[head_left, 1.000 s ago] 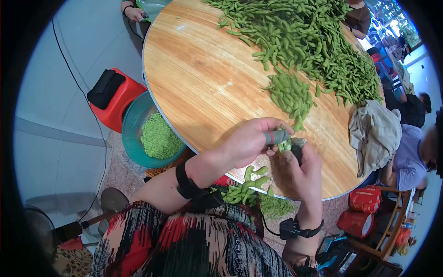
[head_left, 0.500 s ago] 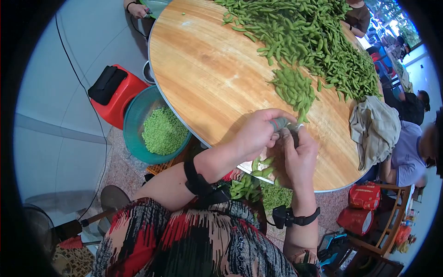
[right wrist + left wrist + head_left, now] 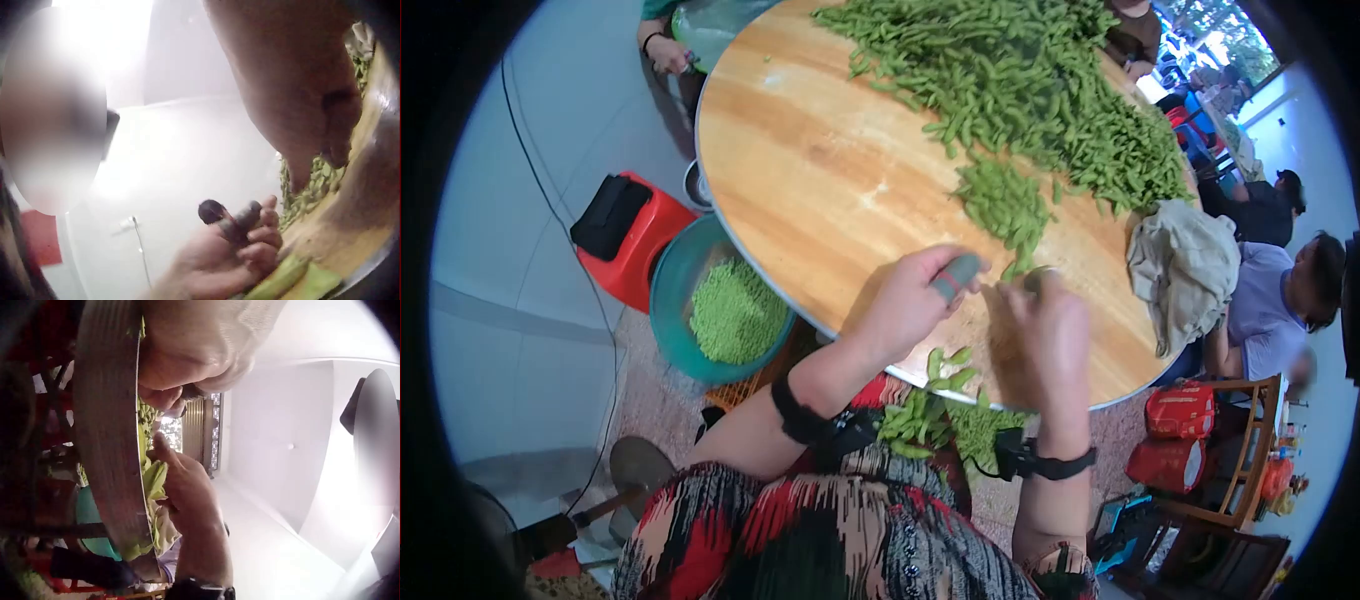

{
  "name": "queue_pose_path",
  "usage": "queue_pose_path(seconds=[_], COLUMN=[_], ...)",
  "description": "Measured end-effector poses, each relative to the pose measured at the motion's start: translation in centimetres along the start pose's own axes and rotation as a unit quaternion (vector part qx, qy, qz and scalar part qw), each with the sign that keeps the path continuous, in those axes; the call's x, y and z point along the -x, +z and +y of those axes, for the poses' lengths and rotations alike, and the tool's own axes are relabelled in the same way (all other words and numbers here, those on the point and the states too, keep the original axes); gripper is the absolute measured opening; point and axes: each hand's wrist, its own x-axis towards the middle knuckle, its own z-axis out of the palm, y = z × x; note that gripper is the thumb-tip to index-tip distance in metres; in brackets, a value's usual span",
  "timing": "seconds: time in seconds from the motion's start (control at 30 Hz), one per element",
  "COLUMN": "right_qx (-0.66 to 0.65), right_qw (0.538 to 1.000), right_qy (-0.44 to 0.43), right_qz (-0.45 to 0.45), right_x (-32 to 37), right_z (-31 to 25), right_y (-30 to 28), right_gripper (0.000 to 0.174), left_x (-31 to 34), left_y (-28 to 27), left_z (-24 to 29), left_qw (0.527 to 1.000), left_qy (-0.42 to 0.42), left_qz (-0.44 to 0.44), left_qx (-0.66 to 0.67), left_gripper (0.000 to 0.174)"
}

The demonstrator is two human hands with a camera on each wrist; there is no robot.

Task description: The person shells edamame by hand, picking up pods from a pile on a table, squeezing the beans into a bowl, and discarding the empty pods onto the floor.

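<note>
My left hand (image 3: 910, 305) hovers over the near part of the round wooden table (image 3: 800, 190), fingers loosely curled and no pod visible in them. Grey finger guards (image 3: 242, 222) cover some of its digits. Just right of it, my right hand (image 3: 1055, 335) reaches to the near end of a small heap of green soybean pods (image 3: 1003, 205). Its fingertips overlap the closest pods, and I cannot tell whether they pinch one. A few pods (image 3: 948, 372) lie at the table's near edge, below the hands.
A large mound of pods (image 3: 1010, 80) covers the far side. Left of the table, a teal basket (image 3: 668, 300) holds shelled beans (image 3: 735, 312), beside a red stool (image 3: 635, 250). A grey cloth (image 3: 1180, 265) lies at the right edge. Other people sit around. More pods (image 3: 912, 425) lie below the edge.
Earlier both hands met around a pod, with pale green showing between the fingers. Now they have parted, and the right hand has turned toward the small heap. The head view has shifted slightly.
</note>
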Motion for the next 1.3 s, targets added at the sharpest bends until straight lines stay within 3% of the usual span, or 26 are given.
queue_pose_path(seconds=[0.07, 0.2, 0.27, 0.3, 0.37, 0.43, 0.5, 0.53, 0.57, 0.63, 0.7, 0.87, 0.97, 1.03, 1.13, 1.17, 1.23, 1.27, 1.3], right_qx=[0.114, 0.048, -0.205, -0.205, -0.421, -0.434, -0.546, -0.553, -0.553, -0.631, -0.644, -0.663, -0.689, -0.743, -0.789, -0.792, -0.729, -0.652, -0.655], right_qw=[0.993, 0.997, 0.978, 0.978, 0.901, 0.896, 0.816, 0.798, 0.798, 0.716, 0.704, 0.677, 0.671, 0.595, 0.522, 0.526, 0.633, 0.729, 0.726], right_qy=[-0.005, -0.027, -0.033, -0.032, 0.07, 0.053, 0.112, 0.133, 0.131, 0.124, 0.133, 0.163, 0.167, 0.189, 0.171, 0.169, 0.159, 0.137, 0.139], right_qz=[0.042, 0.049, 0.018, 0.02, -0.077, -0.073, -0.152, -0.201, -0.2, -0.273, -0.268, -0.275, -0.22, -0.241, -0.276, -0.262, -0.207, -0.159, -0.158], right_x=[-1.1, -0.5, 0.2, 0.7, 1.6, 2.0, 2.2, 2.4, 2.4, 2.8, 3.0, 3.3, 3.6, 3.8, 4.1, 4.2, 4.2, 4.1, 4.0], right_z=[-0.2, -0.2, 0.0, -0.1, -0.8, -1.3, -1.8, -2.1, -1.8, -1.2, -1.0, -0.6, -0.5, -0.2, 0.5, 0.5, 0.2, 0.2, 0.0], right_y=[1.8, 1.0, 0.4, 0.3, 0.3, 0.2, -0.4, -1.6, -1.6, -1.5, -1.4, -1.7, -0.9, -0.8, -0.3, -0.2, 0.1, 0.7, 0.7], right_gripper=[0.025, 0.017, 0.015, 0.015, 0.016, 0.016, 0.019, 0.026, 0.026, 0.031, 0.032, 0.029, 0.023, 0.017, 0.017, 0.016, 0.014, 0.013, 0.013], left_x=[0.3, 0.8, 0.8, 0.9, 0.9, 1.1, 1.1, 1.1, 1.2, 1.4, 1.5, 1.5, 1.5, 1.1, 1.4, 1.4, 1.5, 1.4, 1.4], left_y=[0.0, 0.2, 0.3, 0.3, 0.8, 1.2, 1.0, 1.1, 1.2, 1.7, 2.1, 2.8, 2.0, 1.3, 1.2, 1.4, 2.1, 2.2, 2.2], left_z=[0.4, 1.0, 0.6, 0.4, 0.2, 0.1, -0.5, -0.4, -0.2, 0.7, 0.9, 0.0, -0.6, -0.9, -0.8, -0.6, -0.5, -0.7, -0.9], left_qw=[0.999, 0.995, 0.995, 0.99, 0.988, 0.984, 0.986, 0.991, 0.993, 0.993, 0.993, 0.998, 0.998, 0.997, 0.988, 0.978, 0.988, 0.997, 0.986], left_qy=[-0.041, -0.077, -0.079, -0.088, -0.103, -0.068, -0.057, -0.051, -0.046, -0.045, -0.044, -0.019, -0.039, -0.023, -0.025, -0.032, -0.047, 0.021, 0.09], left_qz=[0.03, 0.066, 0.033, 0.004, -0.007, 0.027, 0.006, 0.027, 0.048, 0.036, 0.022, 0.022, -0.026, -0.065, -0.119, -0.142, -0.101, -0.07, -0.039], left_qx=[-0.006, 0.004, 0.055, 0.106, 0.115, 0.16, 0.157, 0.125, 0.093, 0.102, 0.109, 0.047, 0.033, 0.034, 0.095, 0.149, 0.108, -0.014, -0.136], left_gripper=[0.021, 0.024, 0.023, 0.023, 0.017, 0.01, 0.006, 0.006, 0.006, 0.01, 0.015, 0.008, 0.008, 0.008, 0.01, 0.011, 0.012, 0.014, 0.015])
